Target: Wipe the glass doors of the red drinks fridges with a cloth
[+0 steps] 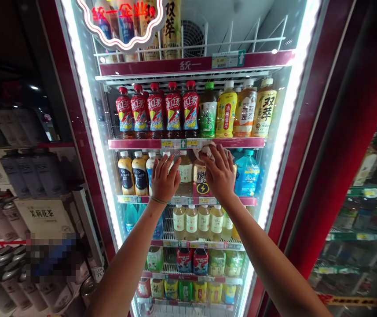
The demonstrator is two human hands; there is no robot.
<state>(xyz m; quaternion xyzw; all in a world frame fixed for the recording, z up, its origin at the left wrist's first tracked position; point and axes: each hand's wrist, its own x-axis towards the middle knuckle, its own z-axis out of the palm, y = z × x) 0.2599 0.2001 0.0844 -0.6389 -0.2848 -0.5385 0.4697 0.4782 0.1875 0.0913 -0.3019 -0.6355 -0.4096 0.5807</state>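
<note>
Both arms reach toward a lit drinks cooler with bottles on several shelves. My left hand (pixel 166 179) has its fingers spread and holds nothing, in front of the pale bottles on the second full row. My right hand (pixel 220 169) presses a crumpled whitish cloth (pixel 209 151) near the magenta price strip (pixel 145 144); part of the cloth is hidden under the fingers. Red-capped tea bottles (pixel 173 110) stand above the hands. A blue bottle (pixel 247 174) is just right of my right hand.
Light strips (pixel 91 114) run down both sides of the cooler. Left of it are stacked cartons and bottles (pixel 16 171). A dark red frame edge (pixel 349 163) and another bottle shelf (pixel 360 235) are at the right.
</note>
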